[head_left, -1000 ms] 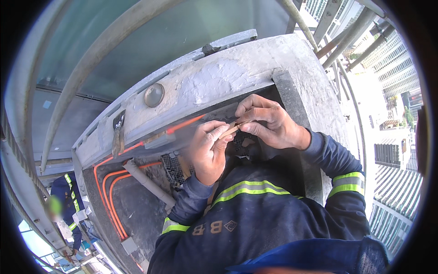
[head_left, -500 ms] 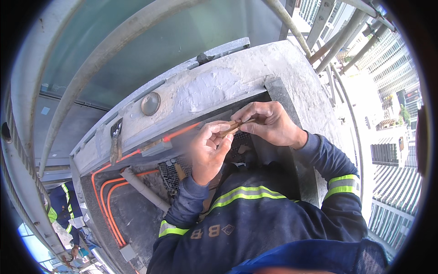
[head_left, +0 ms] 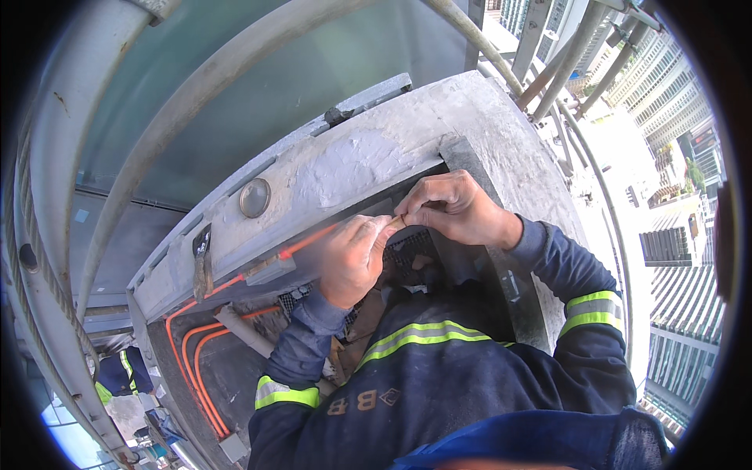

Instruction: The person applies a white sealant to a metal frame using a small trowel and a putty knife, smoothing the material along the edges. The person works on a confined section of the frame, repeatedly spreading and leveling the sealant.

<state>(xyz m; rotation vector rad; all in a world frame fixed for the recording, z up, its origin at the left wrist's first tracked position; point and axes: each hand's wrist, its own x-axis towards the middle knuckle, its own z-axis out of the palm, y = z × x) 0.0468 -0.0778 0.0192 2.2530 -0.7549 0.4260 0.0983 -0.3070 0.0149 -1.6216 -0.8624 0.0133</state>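
Note:
My left hand point(head_left: 356, 258) and my right hand point(head_left: 462, 210) meet at the middle of the view, their fingertips closed round a small tan strip point(head_left: 398, 222), perhaps wood, mostly hidden by the fingers. Beyond them runs a concrete ledge point(head_left: 423, 110) with white patching. A round metal container point(head_left: 254, 197) and a worn cutting-type tool with a long handle point(head_left: 202, 262) lie on it. Below my hands is an open recess holding orange conduit point(head_left: 188, 368), a pale pipe point(head_left: 239, 329) and dark mesh-like material point(head_left: 406, 247).
Curved steel tubes point(head_left: 204, 78) and a twisted cable point(head_left: 35, 258) cross the left and top beside a glass panel point(head_left: 290, 86). At lower left, a co-worker in reflective workwear point(head_left: 125, 372) is partly visible. Scaffold tubes point(head_left: 564, 78) and tall buildings point(head_left: 681, 313) are to the right.
My hands have shifted slightly left and stay together on the small strip, now more covered by my fingers. The view has tilted a little, and less of the co-worker shows.

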